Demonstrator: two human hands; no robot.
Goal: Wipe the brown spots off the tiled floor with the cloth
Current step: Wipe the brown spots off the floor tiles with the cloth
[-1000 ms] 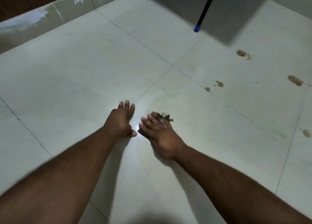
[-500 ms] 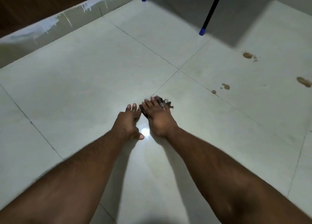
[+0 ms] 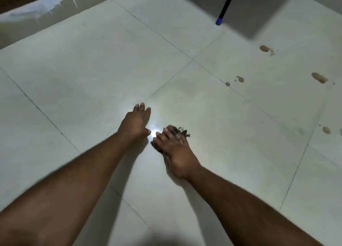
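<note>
My right hand (image 3: 174, 152) lies on a small dark cloth (image 3: 182, 131) and presses it against the pale tiled floor (image 3: 92, 69); only frayed threads and a dark edge show past the fingers. My left hand (image 3: 137, 123) rests flat on the tile just to its left, fingers straight. Several brown spots mark the tiles to the right: one (image 3: 264, 48) far back, a small pair (image 3: 240, 79), a longer smear (image 3: 319, 78) and one (image 3: 326, 130) near the right edge. All lie well away from the cloth.
A black furniture leg with a blue foot (image 3: 218, 21) stands at the back right, with a dark shadow beside it. A low wall skirting with white paint drips (image 3: 46, 6) runs along the back left. A bright light glare lies between my hands.
My right hand has slid the cloth back toward me and a little right, after pushing it forward half a second ago. My left hand has stayed planted on the tile.
</note>
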